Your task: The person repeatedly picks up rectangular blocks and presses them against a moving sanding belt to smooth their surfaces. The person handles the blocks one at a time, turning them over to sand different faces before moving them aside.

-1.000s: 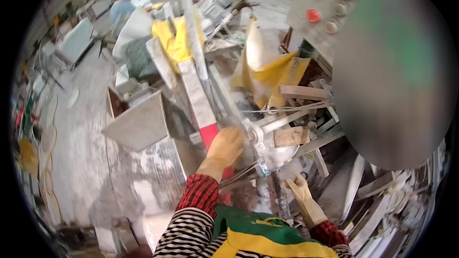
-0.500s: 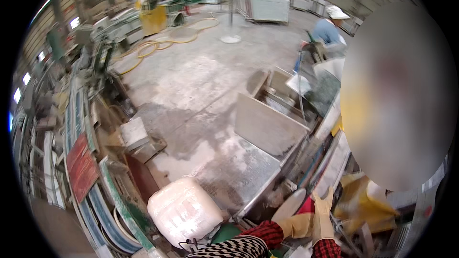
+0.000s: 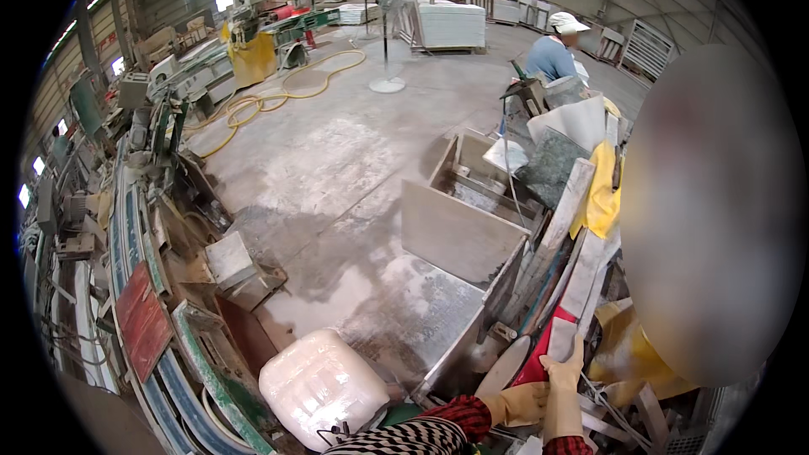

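Both my hands wear cream-coloured rubber gloves, with red plaid cuffs below them. My right hand (image 3: pixel 564 368) is raised with thumb and fingers apart and nothing in it. My left hand (image 3: pixel 516 405) comes in from the side, its fingers closed on the right glove (image 3: pixel 560 414) near the wrist; part of that grip is hidden. Just beyond my hands lies a red cloth-like piece (image 3: pixel 539 354) beside a pale rounded slab (image 3: pixel 503 366). A white plastic jerrycan (image 3: pixel 320 388) stands to the left of my forearms.
A bench edge with long pale bars (image 3: pixel 556 219) runs along the right, with a yellow cloth (image 3: pixel 602 190). A blurred patch hides the far right. Beyond are a grey open box (image 3: pixel 463 232), a person in a white cap (image 3: pixel 556 55), a yellow hose (image 3: pixel 244 105) and a left-hand conveyor (image 3: pixel 126 227).
The view has shifted, so the surroundings sit further left. My right hand's fingers were spread wider and look closer together now. My left hand remains at the right glove's wrist.
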Tool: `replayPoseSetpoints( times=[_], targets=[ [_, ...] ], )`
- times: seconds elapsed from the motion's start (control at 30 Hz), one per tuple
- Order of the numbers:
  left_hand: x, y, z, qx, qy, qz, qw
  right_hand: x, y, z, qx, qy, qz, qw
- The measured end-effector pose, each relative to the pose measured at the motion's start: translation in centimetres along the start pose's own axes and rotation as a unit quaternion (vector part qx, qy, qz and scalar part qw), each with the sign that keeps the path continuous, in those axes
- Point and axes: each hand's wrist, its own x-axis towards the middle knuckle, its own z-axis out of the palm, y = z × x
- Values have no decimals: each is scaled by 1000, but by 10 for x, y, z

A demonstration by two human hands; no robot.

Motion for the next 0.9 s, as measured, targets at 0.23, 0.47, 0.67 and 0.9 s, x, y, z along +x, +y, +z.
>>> replayPoseSetpoints(
  times=[0.23,0.47,0.67,0.9],
  targets=[
    [5,18,-43,13,-31,35,999,-136,-22,-79,229,-110,-39,966],
    [15,37,-4,-287,-29,-138,948,-250,15,-103,276,155,59,947],
    [20,166,-24,-525,-205,-288,774,-307,103,-98,242,300,55,921],
    [7,190,59,-670,-359,-376,530,-403,89,-101,273,354,66,892]
  ],
)
